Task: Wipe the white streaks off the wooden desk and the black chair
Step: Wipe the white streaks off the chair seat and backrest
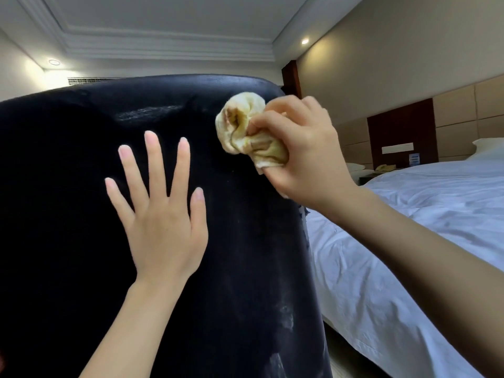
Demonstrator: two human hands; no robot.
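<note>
Our left hand (161,214) lay spread on chair (68,186); right hand (297,148) gripped cloth (245,129) up high, so low streaks (286,315) risked being missed.

The chair (68,214) back stands right in front of me, filling the left and middle of my view. My left hand (161,222) lies flat on it near the middle, fingers spread and pointing up. My right hand (297,156) is up and to the right of that, at the chair's upper right edge. It grips a cloth (245,129), which lies over the chair back just left of the hand. Streaks (286,317) run lower down along the chair's right edge, below both hands. The bed (409,255) lies right of the chair, behind my right forearm. A pillow (488,148) sits at its far end, and left of that a phone (384,167) rests on a nightstand (366,179).
</note>
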